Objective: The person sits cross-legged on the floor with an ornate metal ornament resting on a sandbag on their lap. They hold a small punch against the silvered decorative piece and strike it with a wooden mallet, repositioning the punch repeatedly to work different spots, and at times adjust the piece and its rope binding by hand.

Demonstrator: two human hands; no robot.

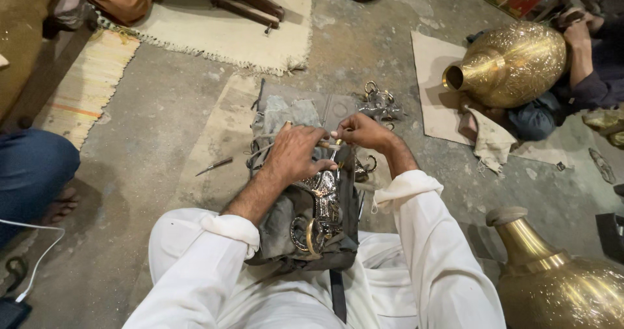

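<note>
Metalwork (323, 205) on the lap, both hands at its upper end.
The ornate silvery piece lies on a grey cloth (279, 222) over the knees; the left hand (296, 153) presses down on it, fingers curled over its top, while the right hand (361, 131) pinches a thin tool (333, 146) against it. Done well, the step wants firm left-hand pressure and short, controlled strokes. More fittings (380, 103) lie beyond on the floor (156, 108), a brass pot (510, 63) farther right.

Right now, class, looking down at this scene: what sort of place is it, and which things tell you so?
Probably a metalworker's floor workshop. A large engraved brass vase lies on its side near another person, a second brass vessel stands close by, and both hands work an ornate metal piece on a grey cloth.
</note>
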